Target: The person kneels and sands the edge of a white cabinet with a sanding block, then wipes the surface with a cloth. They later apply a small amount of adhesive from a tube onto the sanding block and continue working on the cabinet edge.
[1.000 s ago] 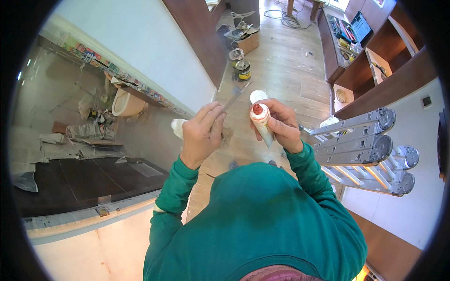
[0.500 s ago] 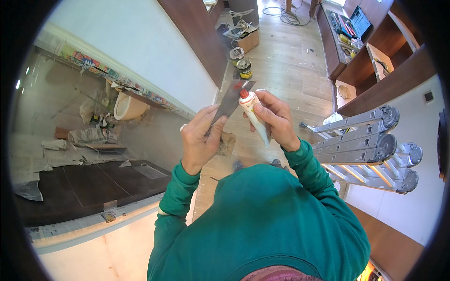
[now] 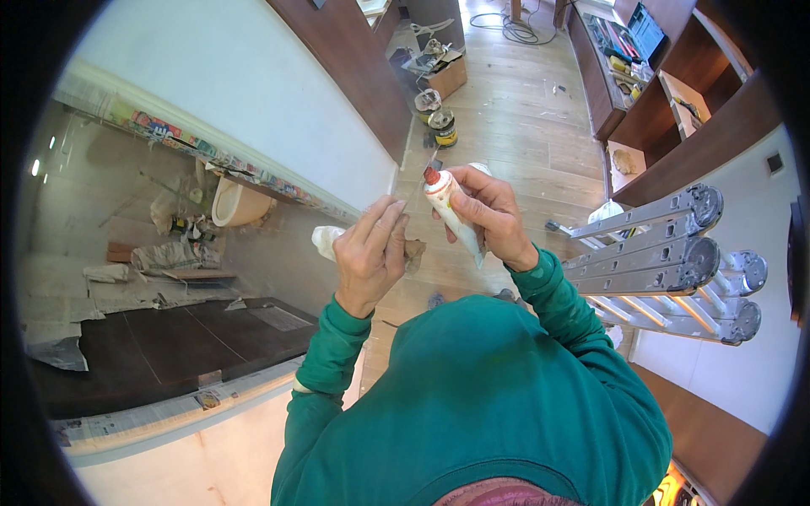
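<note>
My right hand [image 3: 498, 215] grips a white squeeze tube [image 3: 456, 215] with a red cap [image 3: 432, 176] pointing away from me. A thin dark blade edge [image 3: 434, 158] shows just beyond the cap; which hand holds it, I cannot tell. A white patch also shows behind the right fingers, too hidden to name. Left of the tube and apart from it, my left hand [image 3: 371, 253] has its fingers pressed together. A white lump [image 3: 326, 241] sticks out on that hand's left side; whatever else it grips is hidden.
A folded aluminium ladder [image 3: 650, 261] stands close on my right. Ahead on the floor are paint tins [image 3: 441, 126], a cardboard box [image 3: 447, 76] and a coiled cable [image 3: 515, 29]. Shelving [image 3: 675, 126] lines the right. At left, a newspaper-covered ledge [image 3: 160, 135] borders a dark panel [image 3: 160, 346].
The flat metal scraper in my left hand has swung out of clear view. My left hand has shifted right and slightly down, and more of the white lump shows. The tube stays nearly in place.
</note>
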Motion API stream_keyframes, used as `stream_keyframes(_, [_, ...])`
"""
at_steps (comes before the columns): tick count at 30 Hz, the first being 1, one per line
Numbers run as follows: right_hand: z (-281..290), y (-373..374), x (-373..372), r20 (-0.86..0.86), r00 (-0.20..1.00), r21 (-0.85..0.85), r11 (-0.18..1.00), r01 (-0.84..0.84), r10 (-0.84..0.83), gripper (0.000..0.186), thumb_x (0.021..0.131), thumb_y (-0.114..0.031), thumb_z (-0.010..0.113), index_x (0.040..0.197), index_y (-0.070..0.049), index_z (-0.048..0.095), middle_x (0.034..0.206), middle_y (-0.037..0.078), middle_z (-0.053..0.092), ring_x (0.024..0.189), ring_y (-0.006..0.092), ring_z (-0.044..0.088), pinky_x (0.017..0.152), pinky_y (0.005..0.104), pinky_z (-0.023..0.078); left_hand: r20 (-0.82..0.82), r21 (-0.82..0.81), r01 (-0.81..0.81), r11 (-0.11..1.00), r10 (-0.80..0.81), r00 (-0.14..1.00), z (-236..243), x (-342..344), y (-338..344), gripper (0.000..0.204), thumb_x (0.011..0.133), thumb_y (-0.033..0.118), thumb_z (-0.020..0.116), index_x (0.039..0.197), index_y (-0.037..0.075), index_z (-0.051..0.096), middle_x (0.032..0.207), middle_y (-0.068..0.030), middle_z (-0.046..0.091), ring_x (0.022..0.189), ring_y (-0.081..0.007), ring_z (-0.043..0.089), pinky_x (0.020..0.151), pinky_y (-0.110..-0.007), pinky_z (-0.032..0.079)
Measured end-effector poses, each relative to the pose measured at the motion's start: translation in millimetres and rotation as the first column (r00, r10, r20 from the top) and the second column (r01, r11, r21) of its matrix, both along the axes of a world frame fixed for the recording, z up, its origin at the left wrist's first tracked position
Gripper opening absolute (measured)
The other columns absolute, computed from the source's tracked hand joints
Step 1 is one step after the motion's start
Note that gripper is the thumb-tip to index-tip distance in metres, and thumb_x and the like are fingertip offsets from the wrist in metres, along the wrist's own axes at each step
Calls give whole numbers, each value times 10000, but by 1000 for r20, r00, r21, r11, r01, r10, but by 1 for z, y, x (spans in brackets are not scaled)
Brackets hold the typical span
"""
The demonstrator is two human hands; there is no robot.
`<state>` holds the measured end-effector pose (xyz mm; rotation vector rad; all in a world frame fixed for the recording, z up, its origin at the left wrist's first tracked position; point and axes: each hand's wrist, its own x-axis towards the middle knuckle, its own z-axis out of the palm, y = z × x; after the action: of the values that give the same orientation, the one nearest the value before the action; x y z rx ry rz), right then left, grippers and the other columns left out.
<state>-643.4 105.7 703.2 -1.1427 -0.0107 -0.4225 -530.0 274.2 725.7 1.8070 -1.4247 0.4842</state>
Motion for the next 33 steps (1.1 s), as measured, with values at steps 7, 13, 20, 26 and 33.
stream_keyframes(7, [-5,-7,-3,5,1000,-2,1000,10,-10,403,973,-274,554,1247,22,553,942,102,643,748,127,629,587,251,517,-441,-34,-4,999,-12,898,-1,-1,-5,188,894,51,676,1049,-56,678,1001,-154,696,754,-174,651,650,-277,506])
stream_keyframes(13, [-5,-13,-1,-10,999,10,999,34,-34,399,970,-280,574,1236,18,568,967,71,650,769,102,608,597,241,499,-444,-20,1,1000,-10,896,2,0,-12,183,891,57,682,1039,-51,685,1005,-160,696,790,-183,655,688,-282,508])
stream_keyframes(20, [-2,-17,6,-44,998,20,999,49,-48,400,971,-290,589,1225,18,577,969,55,651,747,84,593,591,234,490,-201,-16,23,1000,-26,979,-7,8,-18,149,873,36,680,1005,-34,678,992,-173,689,696,-247,675,572,-300,517])
stream_keyframes(26, [-4,-23,8,-41,998,-5,999,43,-43,394,976,-281,565,1233,17,569,939,87,648,773,112,620,600,240,520,-113,17,23,1000,-21,993,-10,11,-22,152,843,4,684,987,-41,667,996,-178,685,775,-308,694,632,-343,547])
stream_keyframes(33, [-6,-25,13,-2,1000,-16,1000,14,-14,396,968,-263,567,1240,24,563,949,92,645,776,131,626,606,254,527,-95,25,17,1000,-14,995,-15,15,-23,152,848,8,682,990,-43,668,998,-187,686,798,-316,696,662,-351,551])
